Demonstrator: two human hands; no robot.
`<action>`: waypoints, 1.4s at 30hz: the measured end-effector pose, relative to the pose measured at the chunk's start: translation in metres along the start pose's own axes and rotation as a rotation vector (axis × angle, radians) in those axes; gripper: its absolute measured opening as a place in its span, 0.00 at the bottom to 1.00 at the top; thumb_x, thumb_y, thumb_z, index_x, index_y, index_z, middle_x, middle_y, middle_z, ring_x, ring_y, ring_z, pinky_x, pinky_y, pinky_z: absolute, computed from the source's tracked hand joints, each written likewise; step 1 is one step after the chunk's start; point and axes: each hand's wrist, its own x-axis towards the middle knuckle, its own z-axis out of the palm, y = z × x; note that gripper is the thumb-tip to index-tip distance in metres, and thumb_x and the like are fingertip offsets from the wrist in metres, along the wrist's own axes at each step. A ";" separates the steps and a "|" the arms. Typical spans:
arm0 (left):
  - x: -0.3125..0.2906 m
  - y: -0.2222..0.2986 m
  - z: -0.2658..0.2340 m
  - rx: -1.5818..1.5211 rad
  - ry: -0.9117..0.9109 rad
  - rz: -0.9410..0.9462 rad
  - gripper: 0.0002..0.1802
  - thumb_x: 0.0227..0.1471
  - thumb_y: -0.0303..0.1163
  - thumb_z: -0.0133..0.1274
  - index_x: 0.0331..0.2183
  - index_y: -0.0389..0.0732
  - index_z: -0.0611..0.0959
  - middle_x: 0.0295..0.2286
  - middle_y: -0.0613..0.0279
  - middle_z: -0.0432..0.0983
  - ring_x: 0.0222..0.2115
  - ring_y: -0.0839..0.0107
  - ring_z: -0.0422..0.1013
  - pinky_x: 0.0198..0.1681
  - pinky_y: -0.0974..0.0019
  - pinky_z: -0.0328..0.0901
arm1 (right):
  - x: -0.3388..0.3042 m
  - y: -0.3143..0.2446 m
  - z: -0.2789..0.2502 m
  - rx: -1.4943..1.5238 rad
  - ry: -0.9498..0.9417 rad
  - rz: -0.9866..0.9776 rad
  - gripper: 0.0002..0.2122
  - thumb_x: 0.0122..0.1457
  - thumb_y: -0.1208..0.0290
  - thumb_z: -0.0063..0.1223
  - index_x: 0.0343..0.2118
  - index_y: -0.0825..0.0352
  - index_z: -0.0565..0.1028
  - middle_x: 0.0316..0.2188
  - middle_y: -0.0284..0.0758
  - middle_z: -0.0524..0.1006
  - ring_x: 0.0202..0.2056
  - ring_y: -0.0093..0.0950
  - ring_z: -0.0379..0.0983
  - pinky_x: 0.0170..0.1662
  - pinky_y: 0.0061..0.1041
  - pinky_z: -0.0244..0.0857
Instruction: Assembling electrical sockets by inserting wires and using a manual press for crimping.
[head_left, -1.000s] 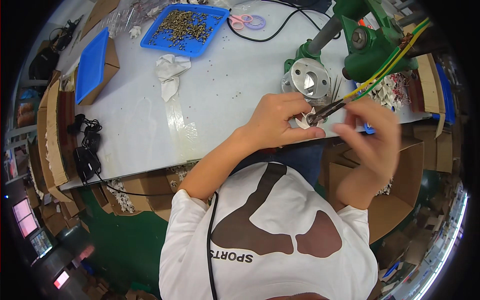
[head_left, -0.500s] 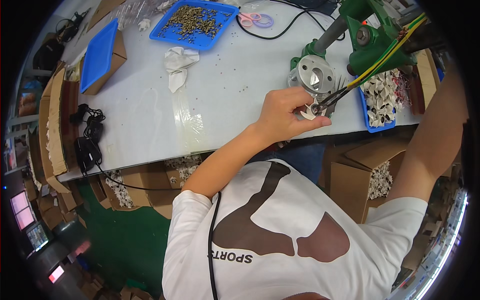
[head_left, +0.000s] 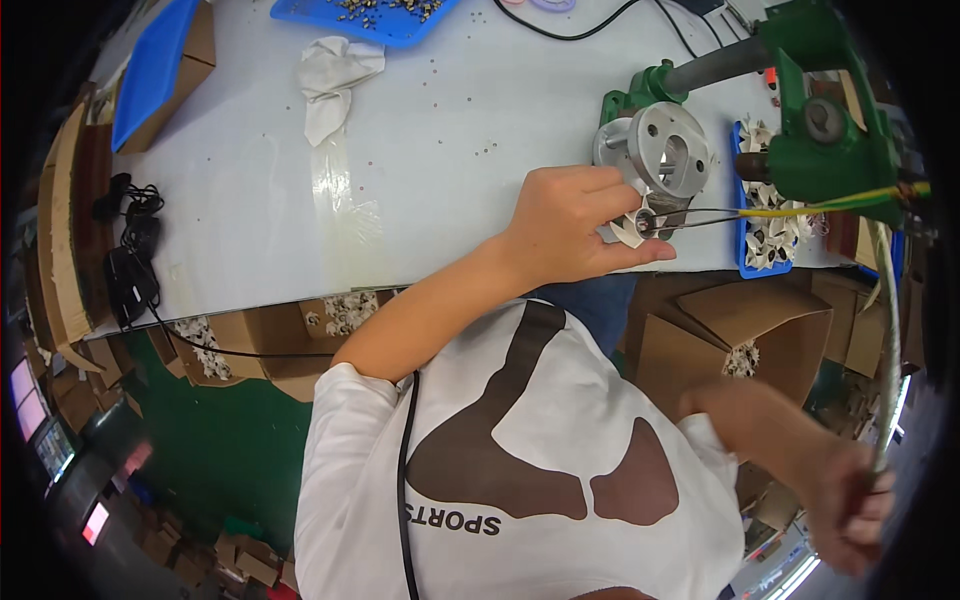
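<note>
My left hand [head_left: 570, 225] pinches a small white piece with curved points and a dark round middle [head_left: 630, 229]. It holds the piece at the foot of a green hand press [head_left: 815, 120], just in front of a round silver metal fixture [head_left: 672, 150]. Two thin dark prongs [head_left: 700, 216], joined to a yellow-green cable [head_left: 830, 208], reach the piece's middle. At the lower right, my right hand [head_left: 850, 505], somewhat blurred, is wrapped round the press's long metal lever [head_left: 888, 345].
A blue tray of similar white pieces [head_left: 768, 262] lies right of the fixture. Further back are a blue tray of small brass-coloured parts [head_left: 400, 32] and a crumpled white cloth [head_left: 330, 85]. Black adapters with cords [head_left: 130, 270] lie at left. An open carton [head_left: 665, 350] stands below the table edge.
My right arm has swung from the upper right down to the lower right, and the lever now shows in my hand. The view has shifted. My left hand keeps its pinch.
</note>
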 end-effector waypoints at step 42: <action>0.000 -0.016 0.009 0.041 0.062 -0.038 0.25 0.40 0.53 0.74 0.23 0.45 0.80 0.17 0.75 0.65 0.16 0.74 0.57 0.20 0.71 0.54 | -0.097 -0.041 0.065 -0.922 -0.145 -0.030 0.19 0.64 0.52 0.39 0.15 0.48 0.67 0.10 0.21 0.48 0.16 0.21 0.49 0.28 0.30 0.51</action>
